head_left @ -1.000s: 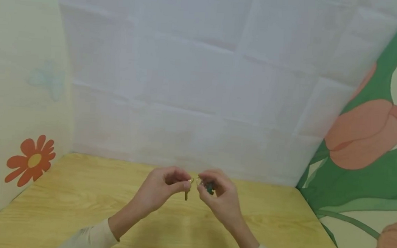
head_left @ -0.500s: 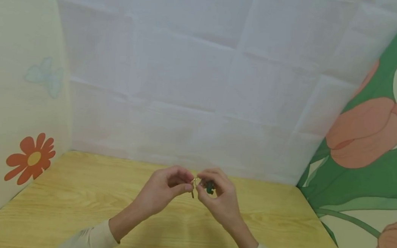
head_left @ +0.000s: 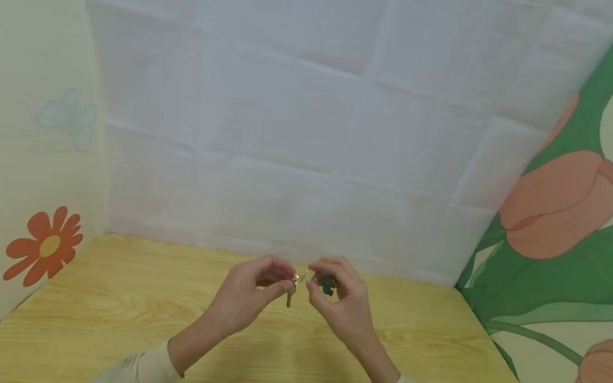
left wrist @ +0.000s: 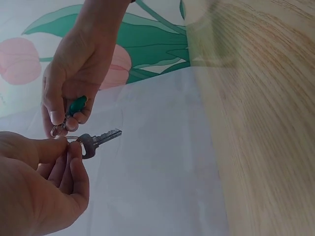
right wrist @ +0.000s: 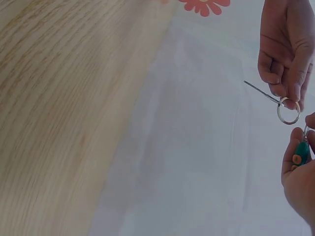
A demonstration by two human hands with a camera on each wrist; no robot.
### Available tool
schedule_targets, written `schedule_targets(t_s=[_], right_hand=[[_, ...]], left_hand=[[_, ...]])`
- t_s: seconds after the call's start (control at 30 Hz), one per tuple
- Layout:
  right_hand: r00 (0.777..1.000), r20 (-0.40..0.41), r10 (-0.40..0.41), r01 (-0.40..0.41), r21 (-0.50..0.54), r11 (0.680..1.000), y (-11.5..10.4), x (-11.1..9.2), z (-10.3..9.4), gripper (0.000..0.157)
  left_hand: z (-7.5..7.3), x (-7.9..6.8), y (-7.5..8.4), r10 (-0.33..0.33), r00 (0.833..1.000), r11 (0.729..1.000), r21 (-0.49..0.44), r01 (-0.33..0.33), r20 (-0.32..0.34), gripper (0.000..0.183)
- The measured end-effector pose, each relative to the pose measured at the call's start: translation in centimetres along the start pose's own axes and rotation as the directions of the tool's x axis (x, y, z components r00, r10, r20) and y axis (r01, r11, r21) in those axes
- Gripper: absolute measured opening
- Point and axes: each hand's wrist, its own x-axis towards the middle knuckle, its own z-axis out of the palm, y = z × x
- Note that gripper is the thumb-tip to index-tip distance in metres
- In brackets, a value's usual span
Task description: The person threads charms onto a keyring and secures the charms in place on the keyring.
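My left hand point(head_left: 252, 288) pinches a metal key ring point(right wrist: 289, 111) between thumb and index finger. A silver key point(left wrist: 101, 142) hangs on that ring and sticks out past the fingertips. Facing it, my right hand point(head_left: 343, 296) pinches a keychain with a small green charm point(left wrist: 77, 105), which has an orange spot in the right wrist view. A thin metal clasp or ring point(left wrist: 58, 130) on the charm shows at the right fingertips. A small gap separates the two hands. Whether the clasp touches the key ring, I cannot tell.
Both hands are held above a wood-grain table point(head_left: 275, 353). A creased white sheet point(head_left: 279, 125) hangs behind it. Painted walls stand on both sides, with an orange flower point(head_left: 45, 246) at left and large tulips point(head_left: 564, 204) at right.
The key ring came close to the right fingertips half a second ago. Now the fingertips are slightly farther apart, the key back to the left and the right hand a little up and right.
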Motion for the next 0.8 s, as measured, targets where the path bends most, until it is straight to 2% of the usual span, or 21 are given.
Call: schedule_targets(t_s=[0.13, 0.23, 0.33, 0.47, 0.6, 0.8], right_hand=[[1.000, 0.003, 0.010, -0.010, -0.014, 1.000, 0.0, 0.0, -0.1, 0.036], [1.000, 0.008, 0.000, 0.000, -0.019, 1.000, 0.0, 0.1, -0.1, 0.036], [1.000, 0.015, -0.014, 0.014, -0.016, 1.000, -0.1, 0.1, -0.1, 0.037], [1.000, 0.019, -0.009, 0.009, -0.019, 1.000, -0.1, 0.1, -0.1, 0.036], [1.000, 0.015, -0.016, 0.016, -0.021, 1.000, -0.1, 0.0, -0.1, 0.035], [0.999, 0.017, -0.045, 0.045, -0.005, 0.999, 0.0, 0.0, 0.1, 0.035]], left_hand=[[0.0, 0.0, -0.4, 0.082, 0.996, 0.988, 0.137, -0.075, -0.046, 0.015], [0.0, 0.0, -0.8, 0.201, 0.976, 0.946, 0.273, -0.173, -0.080, 0.020], [0.0, 0.0, -1.1, 0.296, 0.951, 0.900, 0.359, -0.246, -0.091, 0.023], [0.1, 0.0, -1.1, 0.360, 0.930, 0.871, 0.384, -0.305, -0.077, 0.019], [0.1, -0.1, -1.2, 0.391, 0.918, 0.859, 0.386, -0.336, -0.071, 0.014], [0.2, 0.0, -1.0, 0.384, 0.920, 0.871, 0.361, -0.332, -0.081, 0.018]])
